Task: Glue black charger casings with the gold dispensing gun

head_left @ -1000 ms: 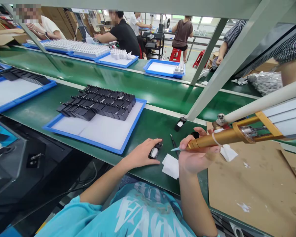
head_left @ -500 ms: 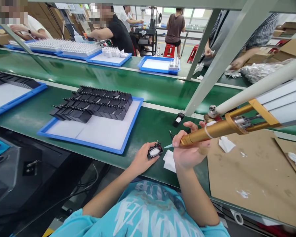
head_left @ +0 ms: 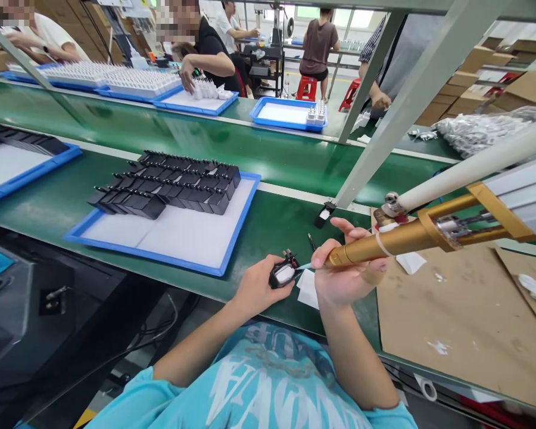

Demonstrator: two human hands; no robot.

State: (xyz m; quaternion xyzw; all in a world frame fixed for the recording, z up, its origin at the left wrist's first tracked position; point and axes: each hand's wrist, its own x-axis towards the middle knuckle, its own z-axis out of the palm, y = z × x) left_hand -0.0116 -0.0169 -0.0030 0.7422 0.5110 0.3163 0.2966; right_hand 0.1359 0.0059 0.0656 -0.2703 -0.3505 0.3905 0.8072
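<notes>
My left hand (head_left: 259, 285) is closed on a small black plastic housing (head_left: 284, 271) with a white inside and small prongs along its top edge. In my right hand (head_left: 346, 274) lies a gold-coloured dispensing gun (head_left: 375, 245), gripped between thumb and fingers. Its pale blue nozzle tip (head_left: 304, 266) reaches the right rim of the housing; whether it touches is too small to tell. A white paper sheet (head_left: 308, 290) lies on the green bench under the nozzle. Behind my right hand stands another black housing (head_left: 325, 214), its white inside showing.
A blue tray (head_left: 221, 262) holds rows of black housings (head_left: 174, 185), left of my hands. Brown cardboard (head_left: 455, 316) covers the bench at right. A slanted metal post (head_left: 384, 137) rises ahead. Co-workers sit across the line beside trays of white parts (head_left: 138, 83).
The black housing has come slightly right and turned in my left hand, and the nozzle tip is now at its rim. A co-worker's hand has reached over the white parts.
</notes>
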